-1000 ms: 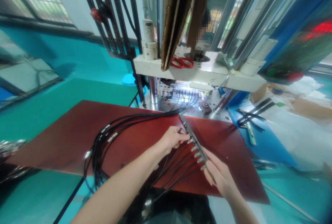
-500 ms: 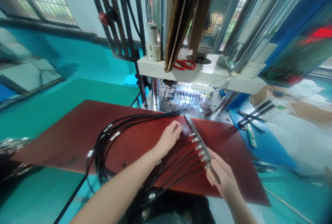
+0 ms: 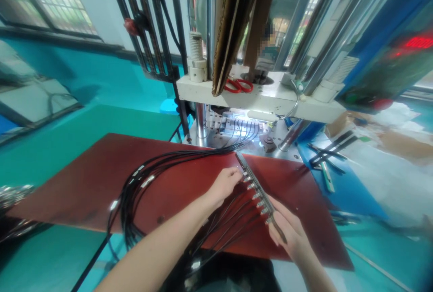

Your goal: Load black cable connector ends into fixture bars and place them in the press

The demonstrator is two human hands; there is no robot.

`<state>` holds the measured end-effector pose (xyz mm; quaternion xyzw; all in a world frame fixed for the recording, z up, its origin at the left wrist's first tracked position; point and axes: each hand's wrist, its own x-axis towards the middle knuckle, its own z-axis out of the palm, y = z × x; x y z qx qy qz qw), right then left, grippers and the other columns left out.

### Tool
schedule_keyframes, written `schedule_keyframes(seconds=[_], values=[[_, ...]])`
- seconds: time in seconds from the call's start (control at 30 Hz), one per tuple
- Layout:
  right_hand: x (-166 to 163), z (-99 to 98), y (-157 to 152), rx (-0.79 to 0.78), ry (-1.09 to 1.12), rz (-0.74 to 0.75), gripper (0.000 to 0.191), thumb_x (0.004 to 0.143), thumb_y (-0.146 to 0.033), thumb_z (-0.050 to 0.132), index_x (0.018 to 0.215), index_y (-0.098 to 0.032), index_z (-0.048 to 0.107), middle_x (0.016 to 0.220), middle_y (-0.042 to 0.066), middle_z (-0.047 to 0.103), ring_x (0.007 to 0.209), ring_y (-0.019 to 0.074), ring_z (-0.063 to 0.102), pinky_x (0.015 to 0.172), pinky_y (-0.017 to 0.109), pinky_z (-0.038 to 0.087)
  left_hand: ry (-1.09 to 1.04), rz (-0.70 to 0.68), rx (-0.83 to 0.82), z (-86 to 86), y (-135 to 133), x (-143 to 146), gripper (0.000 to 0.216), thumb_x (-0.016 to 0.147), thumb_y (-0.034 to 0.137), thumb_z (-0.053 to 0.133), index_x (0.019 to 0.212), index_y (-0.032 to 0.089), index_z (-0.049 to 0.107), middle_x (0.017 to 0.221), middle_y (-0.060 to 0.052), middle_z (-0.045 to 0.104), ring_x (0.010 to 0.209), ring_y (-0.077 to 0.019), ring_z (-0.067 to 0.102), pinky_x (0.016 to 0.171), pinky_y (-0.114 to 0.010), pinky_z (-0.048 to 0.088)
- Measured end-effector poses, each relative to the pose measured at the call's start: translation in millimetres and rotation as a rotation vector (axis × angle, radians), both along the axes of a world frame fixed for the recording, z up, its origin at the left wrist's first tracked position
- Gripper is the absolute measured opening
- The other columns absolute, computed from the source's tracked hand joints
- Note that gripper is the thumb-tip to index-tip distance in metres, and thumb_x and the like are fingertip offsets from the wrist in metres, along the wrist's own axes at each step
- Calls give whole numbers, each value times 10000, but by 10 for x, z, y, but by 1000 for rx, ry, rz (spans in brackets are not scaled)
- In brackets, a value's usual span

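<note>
A long dark metal bar (image 3: 252,180) lies slanted on the red-brown board (image 3: 101,179), with several silver cable plugs (image 3: 257,196) seated along its left side. My right hand (image 3: 287,233) grips the bar's near end. My left hand (image 3: 226,183) pinches a cable plug at the bar's far part, fingertips touching the bar. Black cables (image 3: 145,179) run from the plugs back under my left forearm and loop over the board's left half.
Behind the board stands a press machine with a white platform (image 3: 264,98), red scissors (image 3: 238,85) on it and a lit fixture (image 3: 241,125) holding more cable ends. Loose tools lie on the blue surface (image 3: 331,165) at right. Teal tabletop surrounds the board.
My left hand drew back from the bar, then returned and now presses a plug against it farther up. My right hand and the bar stayed almost still.
</note>
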<state>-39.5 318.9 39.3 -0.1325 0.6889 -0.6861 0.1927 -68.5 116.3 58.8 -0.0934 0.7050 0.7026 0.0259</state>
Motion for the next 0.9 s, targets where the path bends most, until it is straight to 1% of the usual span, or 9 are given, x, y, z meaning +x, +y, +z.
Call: schedule_keyframes(seconds=[0.1, 0.23, 0.37, 0.53, 0.6, 0.67, 0.73, 0.8, 0.9], values=[[-11, -9, 11, 10, -2, 22, 540, 855, -428, 432, 1283, -104, 378, 413, -69, 362, 352, 75, 303, 376, 216, 219, -69, -8, 57, 30, -19, 2, 212, 692, 347, 450, 588, 162, 434, 544, 40, 369, 499, -74, 309, 422, -177, 200], [0, 26, -14, 38, 18, -15, 531, 850, -435, 435, 1270, -113, 404, 426, -66, 360, 356, 75, 300, 374, 214, 228, -87, -61, 126, 29, -35, -11, 222, 694, 367, 456, 607, 162, 453, 530, 43, 362, 462, -70, 295, 403, -181, 193], [-13, 41, -35, 133, 84, 46, 528, 850, -449, 429, 1276, -139, 408, 441, -62, 357, 379, 80, 316, 383, 211, 252, -21, 0, 55, -4, -32, -11, 228, 700, 341, 448, 570, 158, 410, 523, 46, 351, 473, -63, 298, 425, -171, 208], [-17, -2, -38, 182, 42, 91, 523, 851, -450, 429, 1294, -176, 385, 513, -44, 391, 450, 85, 343, 433, 210, 304, 62, 20, -48, -89, -45, -6, 211, 717, 302, 415, 563, 157, 403, 526, 47, 366, 496, -69, 337, 474, -171, 267], [-3, 3, -46, 181, 25, 85, 531, 843, -456, 434, 1296, -184, 380, 522, -42, 405, 456, 87, 357, 445, 212, 326, 88, -2, -155, -124, -46, -36, 214, 739, 303, 381, 579, 163, 401, 531, 44, 380, 496, -75, 352, 487, -177, 291], [12, 41, -52, 189, 17, 70, 532, 840, -459, 427, 1292, -181, 378, 513, -45, 411, 453, 94, 376, 450, 217, 342, 126, -55, -358, -143, -39, -91, 224, 769, 301, 325, 603, 171, 399, 545, 36, 408, 505, -87, 383, 504, -187, 318], [21, 105, -46, 249, 49, 67, 507, 849, -440, 403, 1283, -178, 372, 515, -43, 440, 444, 104, 392, 447, 223, 347, 162, -113, -562, -135, -22, -155, 230, 775, 275, 298, 595, 175, 402, 556, 19, 441, 532, -106, 428, 537, -207, 344], [27, 176, -24, 389, 167, 68, 446, 856, -393, 386, 1256, -194, 383, 592, -12, 532, 485, 126, 458, 481, 239, 371, 195, -161, -698, -101, 5, -205, 218, 749, 245, 331, 563, 173, 419, 568, -7, 477, 579, -138, 478, 596, -244, 366], [40, 240, 15, 793, 487, 122, 364, 853, -322, 362, 1175, -176, 446, 706, 54, 625, 581, 190, 559, 545, 279, 386, 244, -208, -845, -19, 57, -228, 198, 718, 247, 397, 556, 169, 482, 622, -60, 540, 668, -207, 539, 687, -328, 381]])
